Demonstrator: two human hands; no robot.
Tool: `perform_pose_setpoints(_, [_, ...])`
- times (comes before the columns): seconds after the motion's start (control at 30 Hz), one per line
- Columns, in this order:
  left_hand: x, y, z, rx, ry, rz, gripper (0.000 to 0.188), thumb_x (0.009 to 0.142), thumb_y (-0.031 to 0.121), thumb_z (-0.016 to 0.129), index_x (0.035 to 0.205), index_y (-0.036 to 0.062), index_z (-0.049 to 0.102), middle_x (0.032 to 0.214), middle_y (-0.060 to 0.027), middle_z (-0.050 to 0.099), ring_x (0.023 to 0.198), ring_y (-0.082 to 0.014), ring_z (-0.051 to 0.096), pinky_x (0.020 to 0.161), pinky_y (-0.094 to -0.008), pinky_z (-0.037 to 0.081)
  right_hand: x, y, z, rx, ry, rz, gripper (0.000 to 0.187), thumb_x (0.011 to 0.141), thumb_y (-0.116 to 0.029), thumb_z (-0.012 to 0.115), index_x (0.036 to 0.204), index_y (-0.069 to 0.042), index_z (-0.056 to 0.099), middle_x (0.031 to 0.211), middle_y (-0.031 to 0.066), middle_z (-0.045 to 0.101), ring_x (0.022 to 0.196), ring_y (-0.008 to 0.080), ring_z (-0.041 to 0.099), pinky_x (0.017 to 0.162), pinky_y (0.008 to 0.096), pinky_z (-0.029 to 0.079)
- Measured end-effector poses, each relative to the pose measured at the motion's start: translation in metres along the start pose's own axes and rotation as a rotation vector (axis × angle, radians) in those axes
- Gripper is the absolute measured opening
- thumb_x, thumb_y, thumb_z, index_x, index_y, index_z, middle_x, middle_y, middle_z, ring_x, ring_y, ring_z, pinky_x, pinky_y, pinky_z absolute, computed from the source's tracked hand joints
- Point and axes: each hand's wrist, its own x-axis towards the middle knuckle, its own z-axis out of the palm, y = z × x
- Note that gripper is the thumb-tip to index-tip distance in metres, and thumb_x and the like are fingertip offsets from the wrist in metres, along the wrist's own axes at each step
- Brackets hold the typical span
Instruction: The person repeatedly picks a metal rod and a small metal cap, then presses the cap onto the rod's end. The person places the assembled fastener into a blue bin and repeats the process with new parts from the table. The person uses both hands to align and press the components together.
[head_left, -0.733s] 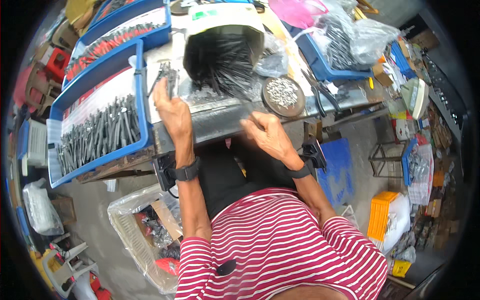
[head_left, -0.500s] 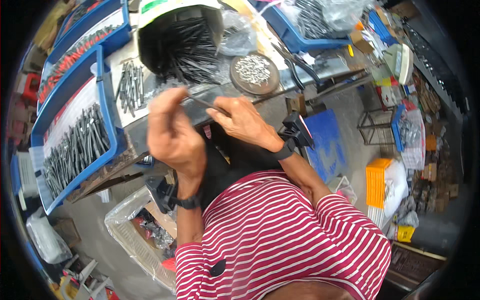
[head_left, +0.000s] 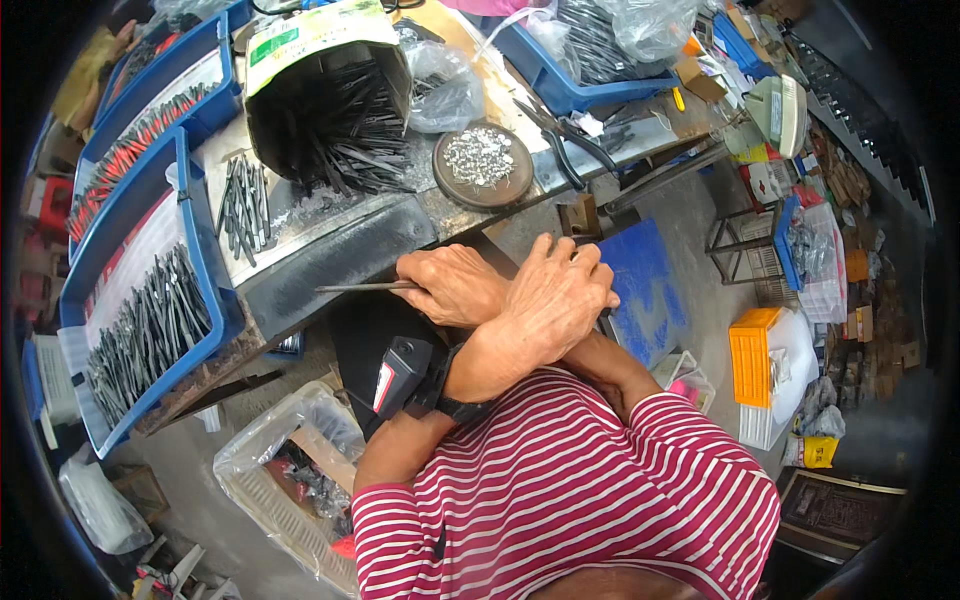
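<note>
My right hand (head_left: 450, 284) is closed on a thin dark rod (head_left: 350, 288), which points left along the front edge of the workbench (head_left: 340, 250). Crossed over my right wrist, my left hand (head_left: 550, 300) has its fingers bent and wrapped over the far side. It hides what lies under its fingers; a bit of black shows beside them. A black wrist device (head_left: 402, 372) sits on my left forearm. Beyond the hands, a round dish (head_left: 450, 188) holds small silvery pieces, and an opened carton (head_left: 320, 50) lies on its side, full of slender dark rods.
Blue bins (head_left: 232, 310) of dark rods line the left side. A loose bundle of rods (head_left: 243, 208) lies beside them. Pliers (head_left: 568, 160) rest near the bench edge, below another blue bin (head_left: 560, 95). A plastic-lined basket (head_left: 290, 520) stands on the floor at lower left.
My left hand has swung right and now lies across my right wrist. The right hand, still holding the rod, has come down and nearer to me. The view has shifted slightly.
</note>
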Motion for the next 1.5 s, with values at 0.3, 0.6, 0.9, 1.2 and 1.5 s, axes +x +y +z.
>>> perform_pose_setpoints(0.3, [0.001,0.001,0.001,-0.026,-0.041,0.055,0.022,0.083,0.026,0.056,0.087,0.0047,0.059,0.086,-0.0080,0.051,0.083,-0.0237,0.049,0.074,-0.0364,0.039,-0.002,0.002,-0.002,0.049,0.049,0.010,0.018,0.080,-0.017,0.059,0.074,-0.001,0.055,0.067,0.0171,0.059,0.063,0.0371,0.058,0.054,0.0431,0.045])
perform_pose_setpoints(0.6, [0.004,-0.001,0.004,-0.007,0.012,0.117,0.018,0.080,0.022,0.058,0.082,0.0039,0.058,0.081,-0.0065,0.053,0.088,-0.0235,0.049,0.082,-0.0399,0.037,-0.002,0.005,-0.003,0.056,0.017,0.047,0.020,0.082,-0.019,0.059,0.074,0.000,0.057,0.067,0.0175,0.059,0.062,0.0366,0.058,0.054,0.0426,0.045])
perform_pose_setpoints(0.9, [0.006,0.008,0.008,0.119,-0.055,0.201,0.014,0.069,0.013,0.058,0.076,0.0009,0.060,0.082,-0.0081,0.056,0.092,-0.0233,0.050,0.097,-0.0513,0.030,-0.004,0.008,-0.005,0.044,-0.030,0.025,0.025,0.082,-0.020,0.058,0.072,0.002,0.054,0.063,0.0210,0.057,0.061,0.0398,0.057,0.053,0.0448,0.044])
perform_pose_setpoints(1.2, [0.002,0.012,0.016,0.124,-0.012,0.225,0.018,0.070,0.015,0.059,0.080,0.0003,0.062,0.081,-0.0094,0.055,0.093,-0.0253,0.051,0.094,-0.0571,0.030,-0.005,0.006,-0.008,0.081,-0.025,-0.007,0.024,0.081,-0.017,0.058,0.072,0.004,0.052,0.060,0.0238,0.055,0.060,0.0423,0.056,0.053,0.0477,0.044])
perform_pose_setpoints(1.5, [0.002,0.011,0.018,0.098,0.022,0.223,0.018,0.070,0.016,0.060,0.079,0.0011,0.061,0.079,-0.0083,0.054,0.091,-0.0242,0.049,0.093,-0.0550,0.031,-0.006,0.010,-0.007,0.082,-0.021,0.030,0.026,0.083,-0.021,0.058,0.073,0.003,0.054,0.062,0.0211,0.055,0.059,0.0395,0.055,0.052,0.0445,0.041])
